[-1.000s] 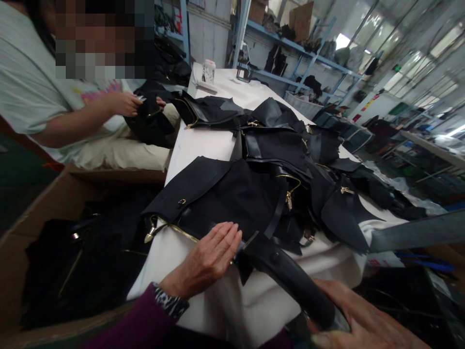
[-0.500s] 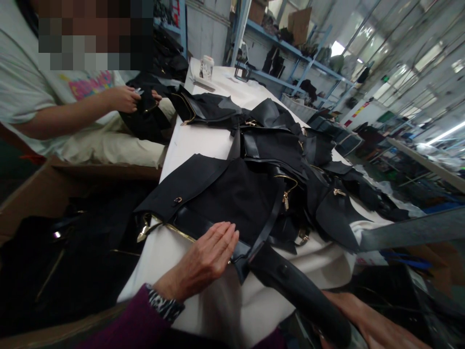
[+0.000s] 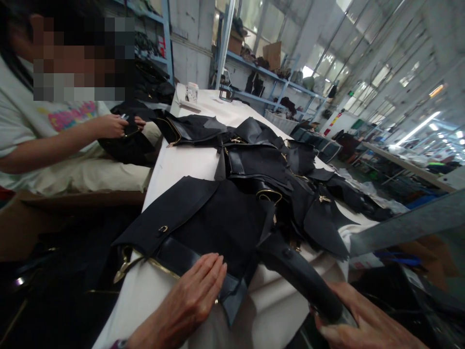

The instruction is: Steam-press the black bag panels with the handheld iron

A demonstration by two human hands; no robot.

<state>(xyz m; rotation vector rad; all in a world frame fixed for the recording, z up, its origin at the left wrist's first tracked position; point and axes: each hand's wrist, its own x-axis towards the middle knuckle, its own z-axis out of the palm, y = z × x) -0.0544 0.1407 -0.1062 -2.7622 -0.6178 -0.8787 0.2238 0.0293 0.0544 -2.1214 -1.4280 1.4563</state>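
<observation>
A black fabric bag piece (image 3: 232, 218) with a gold zipper and a small gold ring lies on the white-covered table. My left hand (image 3: 189, 295) rests flat on its near edge, fingers straight and side by side. In my right hand (image 3: 359, 315) is the rear of a black handheld tool (image 3: 298, 271), a long curved body whose exact kind I cannot make out. The tool's front end hovers over or touches the right side of the bag piece; which of the two is unclear. The gold zipper (image 3: 163, 266) runs along the near edge, left of my left hand.
More black bag pieces (image 3: 257, 160) are heaped across the table. A co-worker (image 3: 69, 140) sits at the left, holding black fabric and a small tool. A cardboard box (image 3: 22, 228) of black pieces stands at lower left. A metal bar (image 3: 410, 223) juts in from the right.
The tool's front end has moved up and forward over the bag piece's right side. My left hand stays flat on the near edge. The view has shifted, so the table sits lower and further left.
</observation>
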